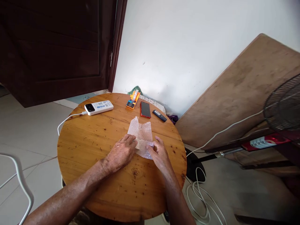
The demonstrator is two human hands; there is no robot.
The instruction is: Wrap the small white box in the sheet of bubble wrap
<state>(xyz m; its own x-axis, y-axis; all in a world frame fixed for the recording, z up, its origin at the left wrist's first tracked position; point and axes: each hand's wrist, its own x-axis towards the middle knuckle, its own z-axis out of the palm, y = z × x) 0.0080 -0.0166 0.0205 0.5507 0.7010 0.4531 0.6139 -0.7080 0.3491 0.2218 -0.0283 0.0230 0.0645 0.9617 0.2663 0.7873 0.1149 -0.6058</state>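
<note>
A sheet of clear bubble wrap [145,130] lies partly folded on the round wooden table [93,156], its far flaps sticking up. My left hand [123,151] has its bent fingers closed on the wrap's left side. Under those fingertips a small pale, flat piece [138,144] shows; what it is I cannot make out. At the right edge, my right hand [160,153] grips the folded wrap between thumb and fingers.
Along the table's far side are a white power bank [100,107] with a cable plugged in, an orange tape dispenser [133,99], a red-cased phone [145,109] and a dark remote [159,115]. A standing fan [283,103] and loose cables [199,193] are on the right.
</note>
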